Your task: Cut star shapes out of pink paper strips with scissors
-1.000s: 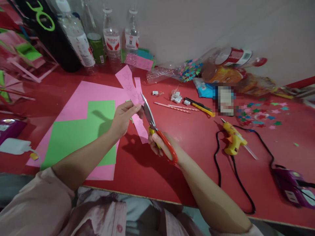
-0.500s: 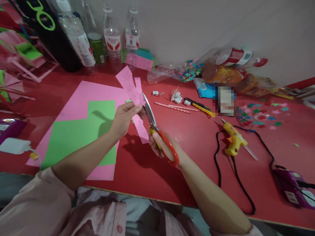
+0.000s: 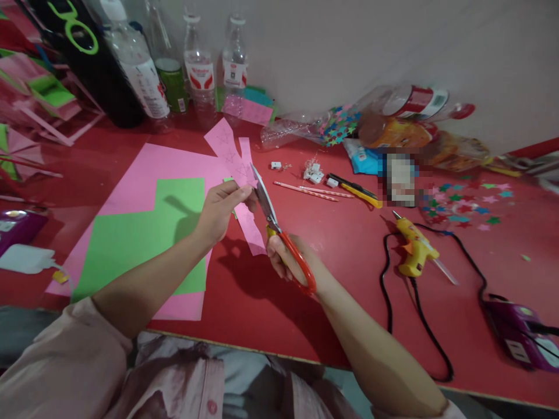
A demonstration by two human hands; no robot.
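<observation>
My left hand pinches a pink paper strip with stars drawn on it, held above the table. My right hand grips a pair of scissors with red and yellow handles. The scissors' blades point up and away, right at the edge of the strip beside my left fingertips. Blades look nearly closed; whether paper lies between them I cannot tell. Below the hands, another pink paper scrap lies on the red table. Green paper rests on a larger pink sheet at left.
Plastic bottles stand along the wall. At right lie a yellow glue gun with its black cord, a purple power strip, a yellow cutter knife, striped straws and small paper stars. Pink paper models stand far left.
The scissors' handles have drawn slightly closer together, and my right hand has shifted a little. The strip has tilted slightly; my left hand is nearly still.
</observation>
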